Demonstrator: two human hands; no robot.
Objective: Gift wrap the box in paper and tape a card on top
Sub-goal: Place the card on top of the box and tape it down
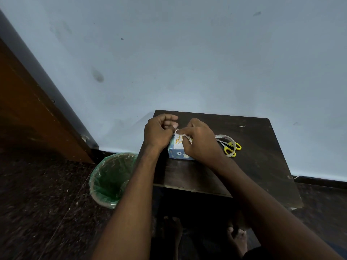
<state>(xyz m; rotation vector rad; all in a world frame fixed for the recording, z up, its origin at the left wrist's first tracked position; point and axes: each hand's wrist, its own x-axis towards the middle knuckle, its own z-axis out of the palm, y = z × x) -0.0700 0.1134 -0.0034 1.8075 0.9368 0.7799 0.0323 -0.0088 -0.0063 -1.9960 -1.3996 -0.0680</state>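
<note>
Both hands worked over the wrapped box [178, 152] on the dark table [253, 166].

Left of the table stood a bin [110, 180] lined with a green bag. The left hand [159, 132] curled above the box; whether it pinched anything was unclear. The right hand [200, 142] pressed the yellow-lettered card [179, 140] on the blue patterned paper. Right of the box lay a tape roll [225, 137] and yellow scissors [231, 147].

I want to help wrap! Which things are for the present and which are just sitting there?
For the present: the wrapped box, the card on top, the tape roll, the scissors, both resting on the table.

Just sitting there: the green bin on the floor.
</note>
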